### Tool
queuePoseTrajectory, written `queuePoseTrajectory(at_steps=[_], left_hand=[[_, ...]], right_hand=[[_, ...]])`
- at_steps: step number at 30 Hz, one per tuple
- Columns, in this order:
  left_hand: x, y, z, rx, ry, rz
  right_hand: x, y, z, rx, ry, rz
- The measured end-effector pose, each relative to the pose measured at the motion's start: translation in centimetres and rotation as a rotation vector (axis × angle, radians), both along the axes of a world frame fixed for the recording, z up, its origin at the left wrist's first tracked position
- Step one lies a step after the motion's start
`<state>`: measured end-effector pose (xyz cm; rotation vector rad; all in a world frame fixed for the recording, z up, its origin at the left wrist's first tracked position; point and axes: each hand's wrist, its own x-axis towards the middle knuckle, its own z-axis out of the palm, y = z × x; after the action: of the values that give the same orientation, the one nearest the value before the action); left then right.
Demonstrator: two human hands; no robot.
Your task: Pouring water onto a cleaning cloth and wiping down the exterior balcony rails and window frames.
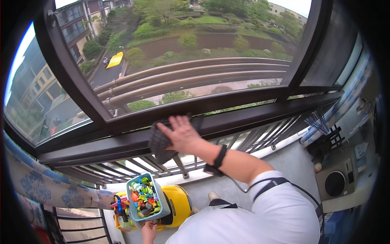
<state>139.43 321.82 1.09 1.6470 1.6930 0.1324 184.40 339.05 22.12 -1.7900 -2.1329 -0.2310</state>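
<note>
My right hand [183, 134] lies spread over a dark grey cloth [160, 143], pressing it on the dark metal window rail [237, 120]. Part of the cloth hangs over the rail's near side, in front of the balusters. Lower left, my left hand [148, 231] is by the near edge of a light blue plastic bin [164, 207]; its fingers are partly hidden, so whether it grips anything is unclear. Colourful toy pieces [145, 195] fill the bin, which rests on a yellow ride-on toy car [178, 204].
Large window panes [195, 45] in dark frames rise beyond the rail. Metal balusters [231, 141] run below it. A patterned curtain [45, 189] hangs at left, another [347, 97] at right. A front-loading washing machine [335, 180] stands at right on the tiled floor [274, 163].
</note>
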Motion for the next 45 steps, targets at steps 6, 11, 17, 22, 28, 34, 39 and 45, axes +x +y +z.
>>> queuePoseTrajectory(at_steps=[6, 11, 17, 22, 28, 34, 39, 45], left_hand=[[-9.3, -1.4, -9.5, -0.249, -0.062, 0.011], [-11.9, -5.3, -8.6, -0.493, -0.138, 0.39], [-13.9, -2.9, -13.6, -0.361, -0.081, 0.217], [4.9, 6.2, -3.9, 0.148, 0.014, -0.368], [17.8, 8.5, 1.9, 0.135, 0.079, -0.521], [26.6, 0.9, 7.2, 0.057, 0.232, -0.327], [24.9, -6.9, 0.3, -0.108, 0.248, -0.386], [32.7, -9.4, 6.5, -0.067, 0.268, -0.341]], right_hand=[[16.6, -10.4, 0.7, 0.018, -0.141, -0.271], [28.7, -19.1, -0.3, 0.003, -0.226, -0.659], [18.5, -11.3, 2.5, -0.067, -0.156, -0.335], [10.3, -5.1, 2.1, -0.124, -0.109, -0.094], [12.7, -5.4, 0.6, 0.012, -0.028, 0.118], [29.2, -15.9, 1.7, 0.008, -0.007, -0.045], [45.9, -25.0, 2.1, -0.05, -0.074, -0.275], [61.2, -34.4, 2.0, -0.072, -0.049, -0.514]])
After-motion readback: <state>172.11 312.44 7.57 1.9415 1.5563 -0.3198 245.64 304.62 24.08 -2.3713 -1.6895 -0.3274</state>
